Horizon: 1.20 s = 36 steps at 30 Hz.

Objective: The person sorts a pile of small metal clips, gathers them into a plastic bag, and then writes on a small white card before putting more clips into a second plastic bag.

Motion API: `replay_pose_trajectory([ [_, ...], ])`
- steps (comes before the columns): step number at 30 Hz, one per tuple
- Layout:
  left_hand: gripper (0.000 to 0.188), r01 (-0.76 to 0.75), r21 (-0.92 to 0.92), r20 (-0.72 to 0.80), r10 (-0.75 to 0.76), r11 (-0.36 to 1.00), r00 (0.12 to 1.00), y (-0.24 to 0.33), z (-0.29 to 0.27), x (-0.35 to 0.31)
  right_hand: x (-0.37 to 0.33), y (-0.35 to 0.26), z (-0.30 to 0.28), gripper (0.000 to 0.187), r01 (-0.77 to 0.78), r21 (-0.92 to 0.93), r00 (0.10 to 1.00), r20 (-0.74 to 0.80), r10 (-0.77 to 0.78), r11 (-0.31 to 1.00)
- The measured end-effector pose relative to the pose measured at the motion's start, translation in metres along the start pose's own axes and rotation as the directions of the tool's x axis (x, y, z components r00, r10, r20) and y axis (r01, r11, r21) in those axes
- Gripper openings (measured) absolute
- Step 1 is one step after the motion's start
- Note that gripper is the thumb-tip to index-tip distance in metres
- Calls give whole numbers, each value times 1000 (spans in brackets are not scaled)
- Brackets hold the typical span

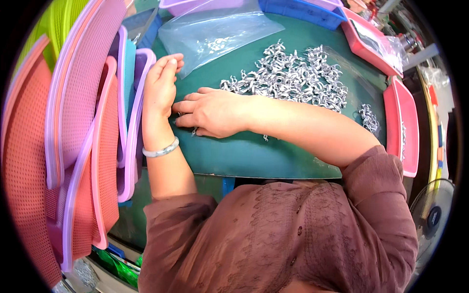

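Note:
A heap of small curled silver metal pieces (293, 80) lies spread over the green tabletop (254, 154). Left of it, my left hand (163, 85) is raised on edge with its fingers curled inward; whatever they may hold is hidden. Palm down on the table, my right hand (212, 113) reaches across to the left, fingers apart, its tips close to my left wrist. One or two silver pieces peek out from under its fingers, and the palm side is out of sight. A clear plastic bag (220, 36) with a few small pieces showing lies beyond my left hand.
Stacked perforated baskets (80, 93) in pink, purple and orange crowd the left side. A blue tray (303, 12) stands at the far edge, pink trays (403, 127) along the right. A smaller silver pile (369, 118) sits near them. A fan (432, 215) is at lower right.

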State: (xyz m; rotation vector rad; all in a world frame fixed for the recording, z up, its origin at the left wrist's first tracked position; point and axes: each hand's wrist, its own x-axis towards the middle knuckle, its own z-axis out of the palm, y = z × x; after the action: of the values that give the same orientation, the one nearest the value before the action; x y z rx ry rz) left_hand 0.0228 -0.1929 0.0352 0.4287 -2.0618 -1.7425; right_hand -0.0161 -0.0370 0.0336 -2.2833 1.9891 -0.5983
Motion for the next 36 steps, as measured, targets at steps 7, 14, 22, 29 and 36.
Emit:
replay_pose_trajectory([
  [7,30,-72,155,167,46,985,985,-8,9,-2,-68,8,-45,35,-176,-108,981,69,184,978],
  [14,37,-417,381,441,234,826,867,-14,25,-32,-203,-11,-69,54,-675,-194,737,-222,639,712],
  [22,62,-599,562,633,171,570,755,2,83,-70,-223,-36,-43,63,-671,-159,741,-184,646,724],
  [29,69,-611,708,667,-50,355,744,24,103,-78,-249,-53,-43,50,-607,-131,792,-182,583,784],
  [36,80,-680,673,727,-88,290,681,36,114,-89,-277,-59,-51,61,-707,-105,692,-308,653,699],
])
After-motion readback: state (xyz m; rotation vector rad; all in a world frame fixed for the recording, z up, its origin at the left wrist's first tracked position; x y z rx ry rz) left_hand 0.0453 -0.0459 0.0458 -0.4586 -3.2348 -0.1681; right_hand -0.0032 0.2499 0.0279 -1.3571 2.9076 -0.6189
